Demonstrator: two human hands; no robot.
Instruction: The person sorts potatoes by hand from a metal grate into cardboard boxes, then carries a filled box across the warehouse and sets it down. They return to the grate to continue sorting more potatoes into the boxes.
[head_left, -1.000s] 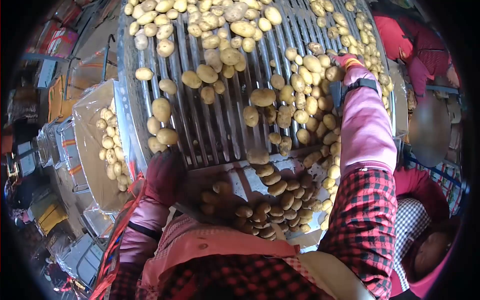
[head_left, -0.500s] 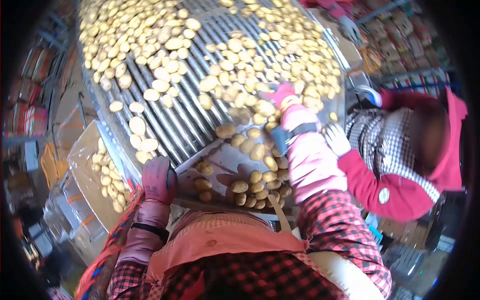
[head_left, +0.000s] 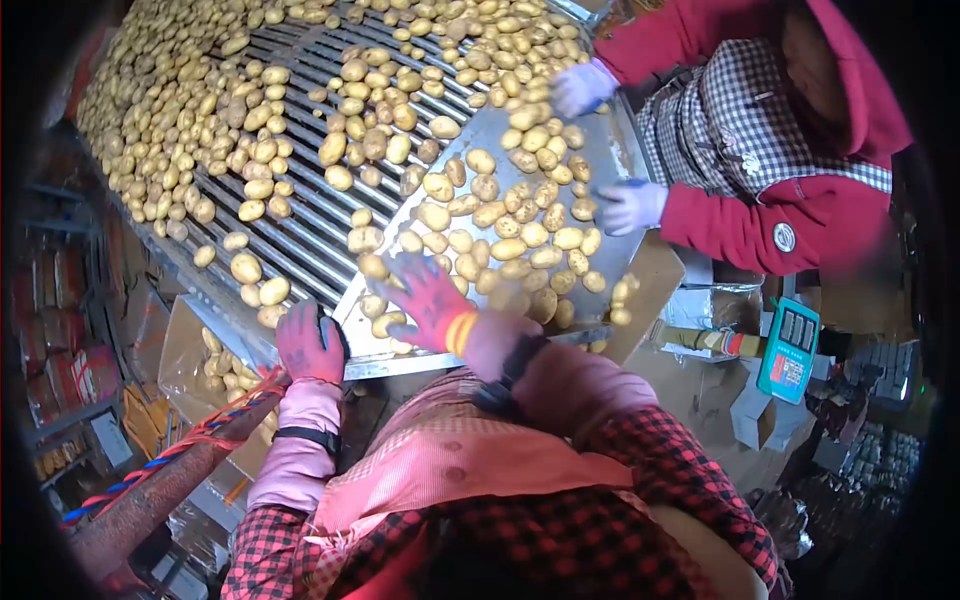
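Dozens of small yellow-brown potatoes [head_left: 500,225] lie on the flat steel chute [head_left: 480,135]. The red-gloved right hand [head_left: 432,298] spreads flat over them, gripping none; the left hand [head_left: 310,343] grasps the chute's near corner, seemingly for support.

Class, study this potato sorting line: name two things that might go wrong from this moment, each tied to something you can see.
1. Potatoes crowd the metal chute up to its open lower edge, so some may roll off onto the floor.
2. The right hand sweeps the chute while a co-worker's gloved hand works the same pile, so the hands may collide.
The left hand rests on the frame edge beside the roller bars, where fingers might get pinched.
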